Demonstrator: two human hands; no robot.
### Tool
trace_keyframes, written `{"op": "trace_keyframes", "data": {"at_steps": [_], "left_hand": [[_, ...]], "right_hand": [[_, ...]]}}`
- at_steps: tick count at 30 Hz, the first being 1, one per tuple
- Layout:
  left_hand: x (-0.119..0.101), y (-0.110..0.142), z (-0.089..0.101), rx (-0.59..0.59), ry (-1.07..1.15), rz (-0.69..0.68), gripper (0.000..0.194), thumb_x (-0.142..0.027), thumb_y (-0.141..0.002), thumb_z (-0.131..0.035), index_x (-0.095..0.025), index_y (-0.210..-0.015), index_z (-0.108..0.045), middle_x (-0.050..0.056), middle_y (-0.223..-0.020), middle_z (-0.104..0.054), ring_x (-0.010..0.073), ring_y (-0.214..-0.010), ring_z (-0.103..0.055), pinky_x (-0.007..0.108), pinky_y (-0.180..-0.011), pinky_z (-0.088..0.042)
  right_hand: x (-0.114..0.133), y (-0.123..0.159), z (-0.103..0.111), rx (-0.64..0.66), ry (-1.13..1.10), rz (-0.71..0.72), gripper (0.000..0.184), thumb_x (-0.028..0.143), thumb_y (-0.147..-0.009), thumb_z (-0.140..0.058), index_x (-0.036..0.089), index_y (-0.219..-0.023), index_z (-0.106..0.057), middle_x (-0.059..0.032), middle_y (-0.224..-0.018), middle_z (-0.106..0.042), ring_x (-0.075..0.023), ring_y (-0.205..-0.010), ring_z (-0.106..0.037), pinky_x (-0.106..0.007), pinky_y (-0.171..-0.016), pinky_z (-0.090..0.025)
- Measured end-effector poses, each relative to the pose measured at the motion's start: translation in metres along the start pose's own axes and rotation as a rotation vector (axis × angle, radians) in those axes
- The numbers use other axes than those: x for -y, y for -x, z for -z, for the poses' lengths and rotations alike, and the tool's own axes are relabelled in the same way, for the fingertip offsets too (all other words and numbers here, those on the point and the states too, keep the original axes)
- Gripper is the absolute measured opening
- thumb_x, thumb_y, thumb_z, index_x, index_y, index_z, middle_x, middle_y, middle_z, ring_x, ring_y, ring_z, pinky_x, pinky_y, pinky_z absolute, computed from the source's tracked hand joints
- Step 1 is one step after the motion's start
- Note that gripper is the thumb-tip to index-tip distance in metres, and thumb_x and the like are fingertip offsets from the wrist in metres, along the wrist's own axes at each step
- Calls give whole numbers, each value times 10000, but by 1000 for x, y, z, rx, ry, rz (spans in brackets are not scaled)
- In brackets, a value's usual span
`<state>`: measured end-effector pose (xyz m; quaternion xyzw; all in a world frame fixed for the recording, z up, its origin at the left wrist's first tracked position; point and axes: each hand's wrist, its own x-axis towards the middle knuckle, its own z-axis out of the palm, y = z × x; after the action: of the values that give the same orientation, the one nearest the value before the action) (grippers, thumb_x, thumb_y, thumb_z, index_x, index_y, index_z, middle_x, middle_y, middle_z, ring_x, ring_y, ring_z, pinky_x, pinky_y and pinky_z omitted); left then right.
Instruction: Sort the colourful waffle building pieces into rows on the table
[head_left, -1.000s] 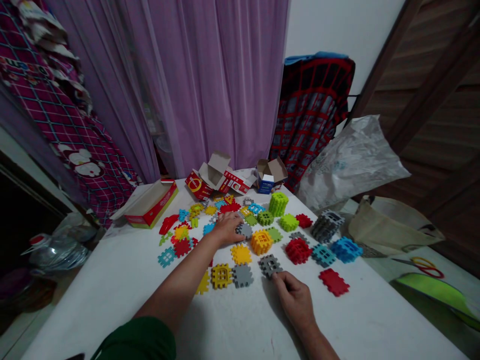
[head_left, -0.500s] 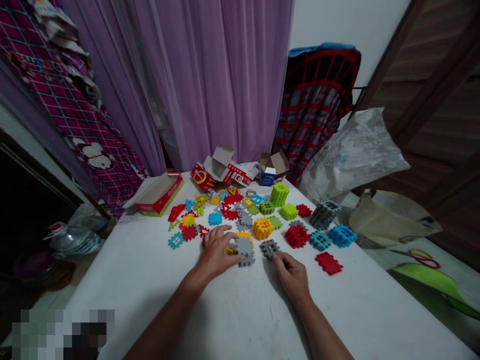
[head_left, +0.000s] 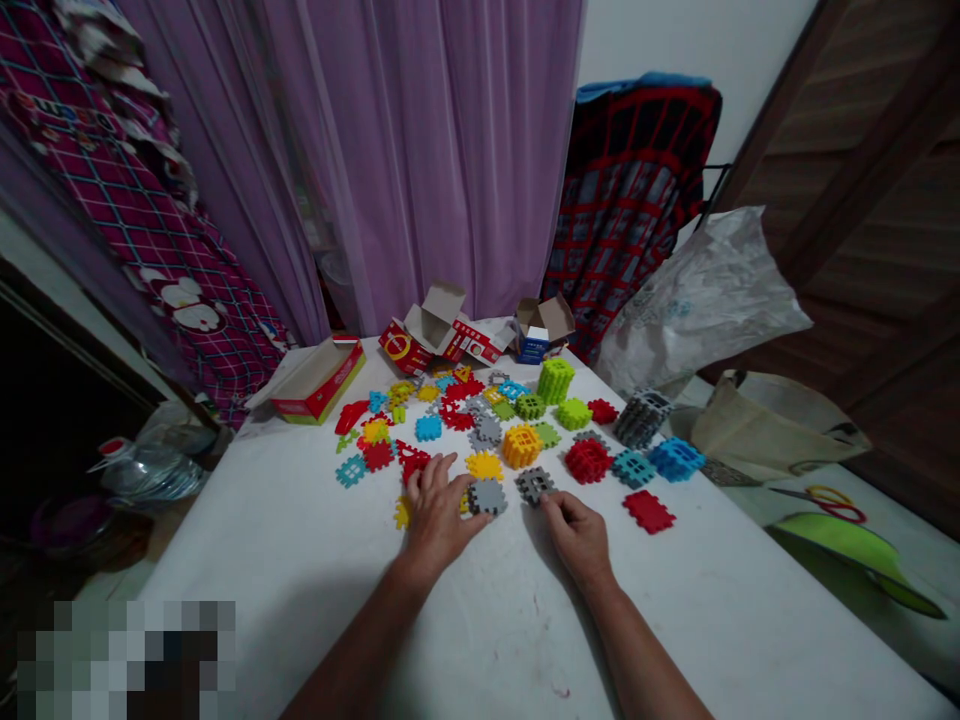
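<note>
My left hand (head_left: 437, 512) is spread low over the table, its thumb and index finger at the edges of a light grey toothed building piece (head_left: 487, 497). Partly covered by that hand is a yellow piece (head_left: 403, 512). Between finger and thumb, my right hand (head_left: 577, 540) pinches the near edge of a dark grey window piece (head_left: 534, 484). Just behind the light grey piece lies a yellow toothed piece (head_left: 484, 465). A yellow assembled block (head_left: 522, 446) and a red one (head_left: 588, 460) stand beyond my right hand.
Several coloured pieces lie across the white table (head_left: 480, 620). A green stack (head_left: 556, 382), dark grey stack (head_left: 643, 418), blue stack (head_left: 676, 459) and flat red piece (head_left: 649, 511) are rightward. Opened boxes (head_left: 319, 380) line the back; scissors (head_left: 825, 503) lie beyond the right edge.
The light grey piece now sits lower beside my left thumb, exposing more of the yellow piece behind it. A yellow piece shows left of my left hand. My right hand keeps its pinch.
</note>
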<state>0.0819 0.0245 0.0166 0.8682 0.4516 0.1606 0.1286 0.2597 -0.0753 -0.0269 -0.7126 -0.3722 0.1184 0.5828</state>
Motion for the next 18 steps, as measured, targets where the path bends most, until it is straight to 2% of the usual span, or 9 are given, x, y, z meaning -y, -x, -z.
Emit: {"op": "trace_keyframes", "data": {"at_steps": [18], "left_hand": [[3,0,2,16,-19,-27,454,-447,-705,-789,-300,-1122,-688,87,-1521,-441,338,-1454,-275,607,-1159,-160]], "right_hand": [[1,0,1,-5,28,18,443,553,-810,-556,193,-552,-542,40,-510,-414,-111,-516,-383,-225,-506,-339]]}}
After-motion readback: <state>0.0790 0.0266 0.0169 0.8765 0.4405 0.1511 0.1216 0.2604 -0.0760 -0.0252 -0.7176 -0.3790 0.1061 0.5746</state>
